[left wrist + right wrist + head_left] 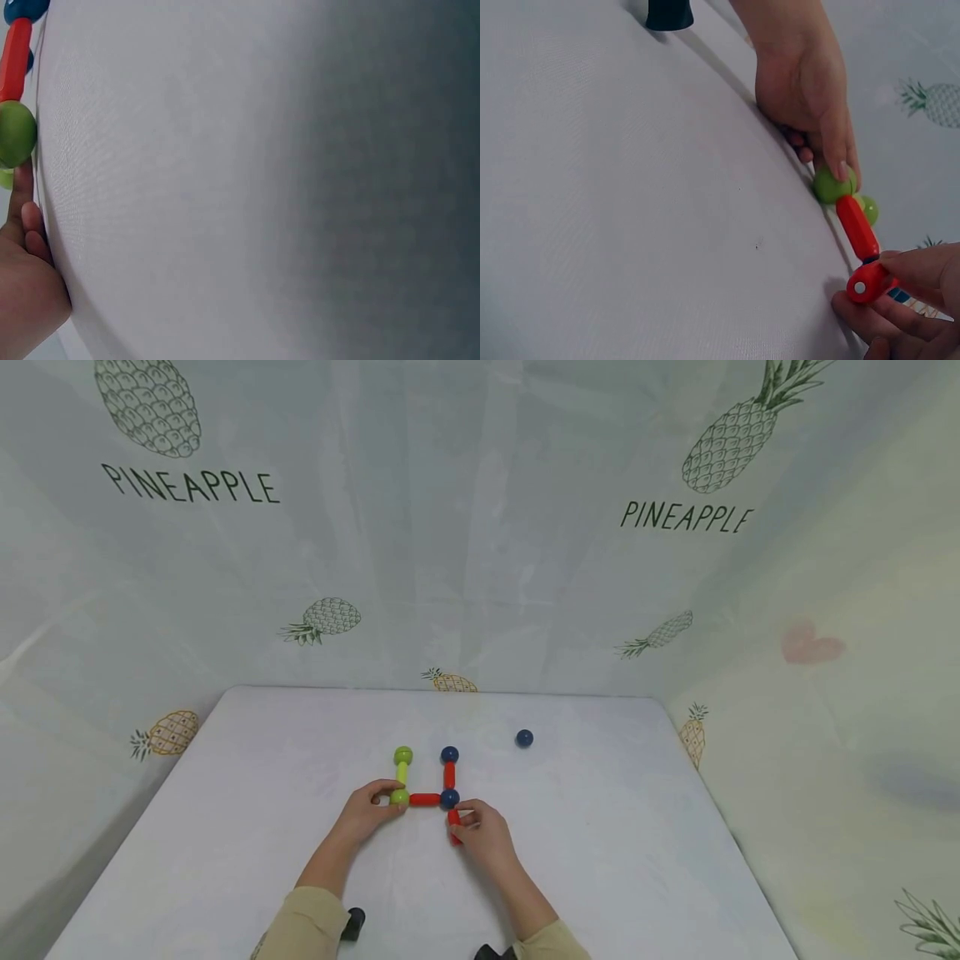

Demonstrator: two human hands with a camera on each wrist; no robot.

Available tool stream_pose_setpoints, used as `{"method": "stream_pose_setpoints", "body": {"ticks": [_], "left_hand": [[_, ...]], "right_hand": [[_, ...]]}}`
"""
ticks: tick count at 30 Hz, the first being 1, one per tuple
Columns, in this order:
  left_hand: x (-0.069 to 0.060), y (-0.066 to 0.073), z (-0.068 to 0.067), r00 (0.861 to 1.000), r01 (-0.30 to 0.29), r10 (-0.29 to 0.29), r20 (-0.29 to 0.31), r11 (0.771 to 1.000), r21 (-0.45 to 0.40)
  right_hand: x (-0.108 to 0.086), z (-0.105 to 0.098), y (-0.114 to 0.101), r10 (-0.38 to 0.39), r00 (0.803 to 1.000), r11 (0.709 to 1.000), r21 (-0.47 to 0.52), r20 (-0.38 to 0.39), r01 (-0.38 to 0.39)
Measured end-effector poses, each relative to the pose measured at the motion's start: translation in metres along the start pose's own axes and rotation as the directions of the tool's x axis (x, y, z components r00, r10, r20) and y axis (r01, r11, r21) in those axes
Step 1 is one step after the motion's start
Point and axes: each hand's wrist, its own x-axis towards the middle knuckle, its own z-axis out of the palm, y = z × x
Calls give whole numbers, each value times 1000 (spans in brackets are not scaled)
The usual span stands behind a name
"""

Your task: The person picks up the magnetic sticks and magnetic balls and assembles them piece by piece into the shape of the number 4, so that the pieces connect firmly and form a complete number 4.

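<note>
My left hand (366,814) grips a green ball (400,797) between thumb and fingers. From that ball a yellow-green rod (402,773) runs back to a second green ball (403,755). A red rod (425,799) links the held ball to a dark blue ball (450,799), and another red rod (450,776) leads from there to a farther blue ball (449,754). My right hand (487,839) pinches a third red rod (454,827), whose far end is at the near side of the blue ball. In the right wrist view, this rod's near end (860,288) shows a white dot.
A loose dark blue ball (525,738) lies on the white table (615,827) at the back right. Black devices sit by the wrists, one beside the left sleeve (353,924) and one beside the right. Cloth with pineapple prints surrounds the table's back and sides.
</note>
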Motion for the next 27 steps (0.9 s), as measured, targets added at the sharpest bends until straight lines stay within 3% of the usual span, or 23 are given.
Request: {"method": "stream_pose_setpoints", "body": {"ticks": [13,27], "left_hand": [[0,0,0,1000,10,-10,-1,1000,-3],[0,0,0,1000,10,-10,0,1000,-13]], "right_hand": [[2,4,-2,-4,1000,1000,11,-8,4],[4,9,-2,74,997,996,47,-3,-74]]}}
